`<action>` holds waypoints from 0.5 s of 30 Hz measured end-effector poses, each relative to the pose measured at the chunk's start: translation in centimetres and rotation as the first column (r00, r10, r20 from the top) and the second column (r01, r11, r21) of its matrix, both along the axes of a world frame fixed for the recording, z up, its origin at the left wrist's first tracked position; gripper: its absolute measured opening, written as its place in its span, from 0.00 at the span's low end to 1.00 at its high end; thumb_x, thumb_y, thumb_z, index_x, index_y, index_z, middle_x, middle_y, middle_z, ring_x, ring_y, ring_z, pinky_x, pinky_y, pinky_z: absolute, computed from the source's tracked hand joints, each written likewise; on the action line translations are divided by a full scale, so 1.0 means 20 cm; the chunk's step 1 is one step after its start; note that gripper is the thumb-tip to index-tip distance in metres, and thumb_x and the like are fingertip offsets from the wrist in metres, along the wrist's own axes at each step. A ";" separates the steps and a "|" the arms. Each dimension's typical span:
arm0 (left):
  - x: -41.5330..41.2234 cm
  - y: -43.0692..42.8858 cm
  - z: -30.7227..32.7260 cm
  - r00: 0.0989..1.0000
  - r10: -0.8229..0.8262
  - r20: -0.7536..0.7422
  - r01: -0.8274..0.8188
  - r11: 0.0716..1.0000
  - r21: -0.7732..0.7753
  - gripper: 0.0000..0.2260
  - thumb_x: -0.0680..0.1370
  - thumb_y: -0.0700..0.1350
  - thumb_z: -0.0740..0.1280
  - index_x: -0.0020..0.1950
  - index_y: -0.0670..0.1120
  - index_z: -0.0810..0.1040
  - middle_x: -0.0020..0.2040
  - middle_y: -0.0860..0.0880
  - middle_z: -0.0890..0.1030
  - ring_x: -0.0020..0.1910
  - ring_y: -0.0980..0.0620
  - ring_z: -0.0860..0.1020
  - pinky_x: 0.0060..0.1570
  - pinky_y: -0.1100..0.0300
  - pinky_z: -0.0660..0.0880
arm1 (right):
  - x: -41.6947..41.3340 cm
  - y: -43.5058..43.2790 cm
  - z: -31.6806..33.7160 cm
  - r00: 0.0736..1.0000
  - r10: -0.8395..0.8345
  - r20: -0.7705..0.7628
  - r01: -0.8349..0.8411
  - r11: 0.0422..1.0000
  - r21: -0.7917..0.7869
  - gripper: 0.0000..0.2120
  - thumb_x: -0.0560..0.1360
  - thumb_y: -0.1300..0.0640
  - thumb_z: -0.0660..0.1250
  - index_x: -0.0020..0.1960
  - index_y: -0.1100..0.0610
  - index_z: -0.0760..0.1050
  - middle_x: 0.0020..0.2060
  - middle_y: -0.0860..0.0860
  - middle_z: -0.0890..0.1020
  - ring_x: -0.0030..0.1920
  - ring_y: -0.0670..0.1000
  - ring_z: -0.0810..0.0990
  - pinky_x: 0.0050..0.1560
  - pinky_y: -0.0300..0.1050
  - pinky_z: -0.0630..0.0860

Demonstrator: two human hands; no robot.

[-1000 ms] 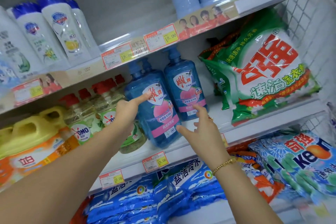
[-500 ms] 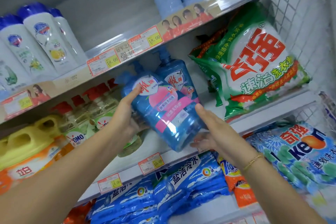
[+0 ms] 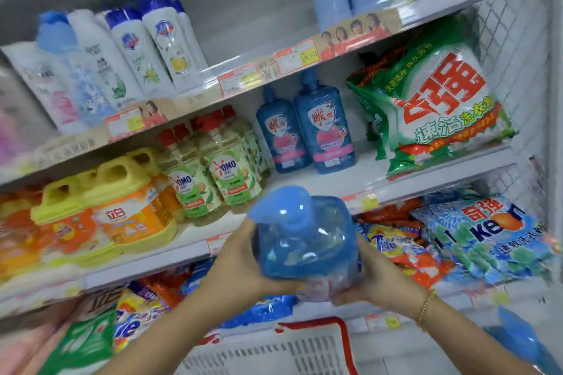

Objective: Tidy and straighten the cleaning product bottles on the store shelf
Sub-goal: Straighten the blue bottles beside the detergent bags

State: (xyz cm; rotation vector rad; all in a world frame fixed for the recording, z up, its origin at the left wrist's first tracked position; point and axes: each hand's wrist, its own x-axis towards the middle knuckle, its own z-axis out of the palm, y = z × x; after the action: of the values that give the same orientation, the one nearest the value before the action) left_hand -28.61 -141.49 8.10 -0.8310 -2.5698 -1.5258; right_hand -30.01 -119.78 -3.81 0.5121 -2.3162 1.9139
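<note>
Large green-and-white plastic detergent bag (image 3: 432, 106) on the middle shelf beside white wire mesh side panel (image 3: 515, 49), white slatted plastic basket with red rim (image 3: 274, 353) below.

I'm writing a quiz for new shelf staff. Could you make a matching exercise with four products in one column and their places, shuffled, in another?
Things:
1. nearest pump bottle
2. green bag
3. yellow jugs
4. white bottles

Places:
A. upper shelf, left part
B. middle shelf, right end
C. off the shelves, between left hand and right hand
D. middle shelf, left part

Pairs: 1-C, 2-B, 3-D, 4-A
</note>
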 end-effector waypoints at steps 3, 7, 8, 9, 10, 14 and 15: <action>0.08 -0.07 -0.03 1.000 0.018 -0.021 -0.018 1.000 0.016 0.43 0.50 0.50 0.85 0.62 0.47 0.75 0.56 0.52 0.82 0.56 0.53 0.81 0.52 0.63 0.77 | 0.00 -0.03 0.03 0.998 -0.024 -0.056 0.029 0.996 0.086 0.44 0.59 0.56 0.82 0.64 0.33 0.61 0.59 0.36 0.75 0.62 0.44 0.74 0.57 0.49 0.78; 0.12 -0.13 0.00 0.999 0.037 -0.037 -0.033 0.994 0.106 0.41 0.48 0.45 0.86 0.59 0.51 0.75 0.53 0.60 0.83 0.52 0.61 0.81 0.45 0.71 0.76 | 0.04 -0.11 0.07 0.994 0.110 0.026 -0.111 0.993 0.034 0.42 0.59 0.60 0.81 0.61 0.34 0.64 0.57 0.37 0.77 0.59 0.43 0.77 0.54 0.42 0.78; 0.11 -0.15 0.01 0.999 0.030 -0.025 -0.026 0.988 0.150 0.41 0.48 0.46 0.86 0.58 0.52 0.75 0.53 0.59 0.83 0.51 0.59 0.82 0.45 0.69 0.77 | 0.05 -0.13 0.06 0.984 0.168 0.054 -0.169 0.986 -0.001 0.42 0.60 0.62 0.81 0.63 0.36 0.63 0.58 0.39 0.78 0.59 0.43 0.78 0.55 0.42 0.77; 0.10 -0.17 0.01 1.000 0.028 -0.002 -0.027 0.978 0.207 0.40 0.48 0.48 0.84 0.58 0.52 0.76 0.53 0.56 0.84 0.51 0.56 0.82 0.44 0.65 0.78 | 0.07 -0.15 0.06 0.972 0.225 0.069 -0.222 0.974 -0.055 0.43 0.61 0.62 0.81 0.65 0.38 0.62 0.60 0.41 0.78 0.60 0.45 0.78 0.57 0.44 0.77; 0.07 -0.20 0.01 0.999 0.037 0.024 -0.042 0.963 0.267 0.40 0.47 0.50 0.82 0.58 0.52 0.76 0.52 0.54 0.84 0.51 0.53 0.83 0.44 0.63 0.79 | 0.08 -0.19 0.06 0.958 0.276 0.073 -0.266 0.957 -0.119 0.43 0.61 0.63 0.80 0.66 0.41 0.62 0.61 0.43 0.77 0.61 0.47 0.78 0.59 0.48 0.76; -0.03 -0.34 0.02 0.993 0.054 0.109 -0.098 0.882 0.460 0.44 0.43 0.61 0.83 0.56 0.48 0.78 0.51 0.49 0.85 0.49 0.51 0.83 0.40 0.63 0.79 | 0.07 -0.35 0.09 0.946 0.320 0.044 -0.292 0.905 -0.311 0.41 0.62 0.58 0.80 0.69 0.48 0.62 0.61 0.47 0.78 0.62 0.52 0.77 0.60 0.50 0.75; -0.06 -0.37 0.03 0.990 0.057 0.132 -0.116 0.860 0.497 0.45 0.42 0.61 0.83 0.56 0.46 0.78 0.50 0.49 0.85 0.48 0.51 0.83 0.39 0.63 0.79 | 0.05 -0.39 0.10 0.951 0.308 0.030 -0.280 0.896 -0.346 0.42 0.62 0.57 0.80 0.69 0.48 0.62 0.61 0.48 0.78 0.62 0.52 0.77 0.60 0.50 0.75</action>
State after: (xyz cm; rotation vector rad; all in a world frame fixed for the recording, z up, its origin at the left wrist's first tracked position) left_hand -29.81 -148.94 8.61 -0.5674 -2.0599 -2.1242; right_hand -28.95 -127.55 -1.85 0.7918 -1.9747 2.4520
